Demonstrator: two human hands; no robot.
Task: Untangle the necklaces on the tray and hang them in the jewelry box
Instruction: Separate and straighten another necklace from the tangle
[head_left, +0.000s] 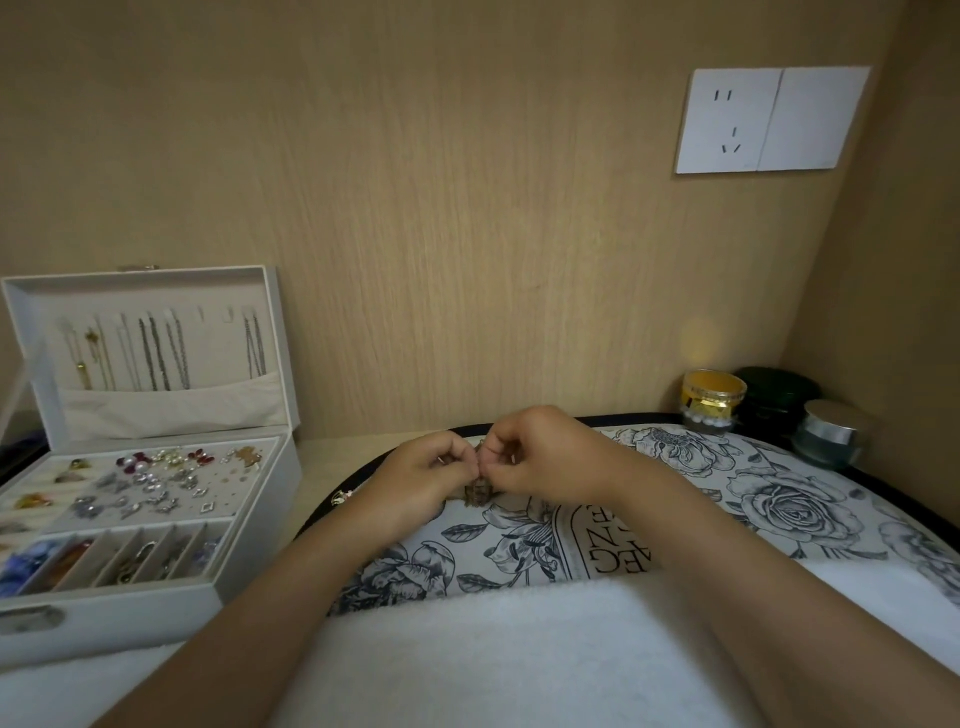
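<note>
Item 1, far left: jewelry box (249, 519), white, lid upright. Several hung chains (156, 353) line the lid's inner face above a fabric pocket. Two pegs near the right end appear bare, though they are too small to be sure. The lower compartments hold earrings, pearls and beads.

Item 2, at the tray's left rim: a small pale charm (340, 498), detail unclear.

Item 3: left hand (431, 478), fingers curled in, tips pinching fine chain at the point where the two hands meet.

Item 4: necklace tangle (478, 496), a small brownish clump hanging just below the joined fingertips, over the far-left part of the tray. Its long axis runs downward from the pinch. Whether it touches the tray cannot be told.

Item 5: right hand (540, 457), fingers likewise curled, pinching the same chain from the opposite side.

Item 6: tray (779, 509), flower-printed with a dark rim, and a white towel (519, 649) over its near part.

Item 7, far right: three jars (714, 397) against the wall, with a wall socket (774, 119) above.

Note: the box lies to the left of the pinch, so the left hand is the nearer one for hanging. The knot looks not yet worked loose.
</note>
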